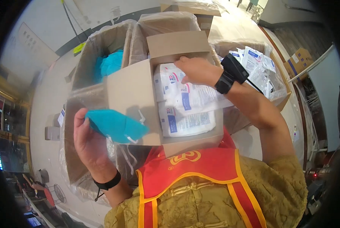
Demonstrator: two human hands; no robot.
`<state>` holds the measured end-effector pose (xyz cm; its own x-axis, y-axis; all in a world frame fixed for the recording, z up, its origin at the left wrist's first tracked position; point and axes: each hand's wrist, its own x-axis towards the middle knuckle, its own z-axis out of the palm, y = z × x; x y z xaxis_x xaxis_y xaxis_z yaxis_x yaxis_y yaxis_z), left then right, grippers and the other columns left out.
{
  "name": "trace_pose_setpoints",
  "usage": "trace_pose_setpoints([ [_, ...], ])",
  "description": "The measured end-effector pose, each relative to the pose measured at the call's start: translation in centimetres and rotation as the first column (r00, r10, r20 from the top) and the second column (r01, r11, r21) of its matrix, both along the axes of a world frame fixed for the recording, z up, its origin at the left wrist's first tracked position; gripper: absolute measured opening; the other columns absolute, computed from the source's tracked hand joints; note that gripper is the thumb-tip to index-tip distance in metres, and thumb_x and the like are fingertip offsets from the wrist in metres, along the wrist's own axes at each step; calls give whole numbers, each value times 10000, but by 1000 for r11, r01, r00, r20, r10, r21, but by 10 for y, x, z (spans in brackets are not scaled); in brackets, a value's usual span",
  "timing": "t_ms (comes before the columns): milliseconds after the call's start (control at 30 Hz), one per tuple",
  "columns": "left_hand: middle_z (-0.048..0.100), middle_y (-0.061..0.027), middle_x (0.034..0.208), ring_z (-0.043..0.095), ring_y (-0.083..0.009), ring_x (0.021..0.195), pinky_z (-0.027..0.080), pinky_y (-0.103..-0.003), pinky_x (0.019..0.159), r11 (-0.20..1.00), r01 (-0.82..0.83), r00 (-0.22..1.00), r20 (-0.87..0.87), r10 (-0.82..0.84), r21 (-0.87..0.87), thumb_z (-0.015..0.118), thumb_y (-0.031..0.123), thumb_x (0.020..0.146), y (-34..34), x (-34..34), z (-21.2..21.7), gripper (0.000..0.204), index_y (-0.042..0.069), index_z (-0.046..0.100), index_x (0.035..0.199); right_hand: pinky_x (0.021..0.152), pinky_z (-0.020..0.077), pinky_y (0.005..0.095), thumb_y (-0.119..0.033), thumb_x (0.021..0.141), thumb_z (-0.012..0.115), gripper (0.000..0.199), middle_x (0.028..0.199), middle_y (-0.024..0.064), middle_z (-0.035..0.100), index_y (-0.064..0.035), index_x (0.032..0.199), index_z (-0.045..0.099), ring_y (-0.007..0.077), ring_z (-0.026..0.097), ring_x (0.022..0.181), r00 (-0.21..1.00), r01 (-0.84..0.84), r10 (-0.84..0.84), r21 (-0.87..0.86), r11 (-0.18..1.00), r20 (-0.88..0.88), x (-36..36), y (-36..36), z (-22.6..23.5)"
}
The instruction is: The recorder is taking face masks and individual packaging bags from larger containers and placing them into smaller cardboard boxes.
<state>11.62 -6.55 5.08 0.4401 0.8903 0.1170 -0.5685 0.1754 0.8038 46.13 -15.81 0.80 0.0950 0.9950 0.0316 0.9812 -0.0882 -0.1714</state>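
Observation:
My left hand (88,138) pinches a folded teal face mask (116,125) by one end, left of the open cardboard box (134,100). White ear loops hang from the mask. Inside the box lie several flat white sealed packets (187,125) with blue and pink print, stacked on one another. My right hand (200,70) reaches in over the box's far side, its fingers and thumb closed on the edge of an upper white packet (192,97). The fingertips' undersides are partly hidden.
Behind the box stand large plastic-lined cartons: one at left with teal masks (111,64), another at right full of white packets (255,60). A further lined carton (166,24) is at the back. A small brown box (299,62) sits at far right.

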Motion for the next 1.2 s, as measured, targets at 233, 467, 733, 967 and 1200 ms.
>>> trace_pose_setpoints([
  [233, 477, -16, 728, 390, -84, 617, 346, -233, 576, 955, 144, 955, -290, -65, 259, 549, 171, 958, -5, 16, -19, 216, 52, 491, 788, 821, 478, 440, -206, 799, 713, 325, 996, 160, 614, -25, 1051, 614, 359, 603, 968, 992, -32, 33, 7, 999, -124, -11, -10, -1],
  [467, 615, -34, 800, 528, -71, 700, 429, -208, 635, 774, 323, 741, -654, 151, 544, 648, 71, 900, -36, 74, -16, 157, -7, 652, 1035, 685, 482, 418, -206, 852, 646, 175, 890, 124, 584, -63, 942, 601, 336, 607, 812, 967, -203, 238, 289, 936, -91, -77, -73, 62],
  [733, 655, -76, 754, 629, -148, 714, 477, -270, 649, 714, 411, 766, -639, 68, 568, 607, 129, 914, -70, 88, -9, 144, 13, 687, 883, 651, 491, 390, -161, 854, 605, 104, 863, 103, 556, -73, 901, 578, 302, 608, 777, 944, -268, 320, 375, 887, -82, -86, -91, 60],
  [967, 586, 36, 716, 502, -69, 663, 403, -243, 609, 964, 177, 824, -565, -34, 200, 582, 210, 944, -38, 84, -20, 252, 16, 653, 798, 532, 495, 328, -152, 737, 595, 126, 793, 44, 487, -98, 842, 552, 202, 586, 710, 864, -489, 489, 429, 759, 120, -124, -117, 76],
  [1200, 629, -86, 754, 570, -155, 711, 449, -291, 684, 742, 293, 601, -720, 347, 602, 624, 156, 890, 15, 64, -62, 165, -1, 660, 923, 543, 474, 299, -148, 748, 634, 113, 775, 34, 462, -96, 801, 549, 172, 578, 683, 913, -363, 406, 363, 858, -44, -119, -148, 98],
])
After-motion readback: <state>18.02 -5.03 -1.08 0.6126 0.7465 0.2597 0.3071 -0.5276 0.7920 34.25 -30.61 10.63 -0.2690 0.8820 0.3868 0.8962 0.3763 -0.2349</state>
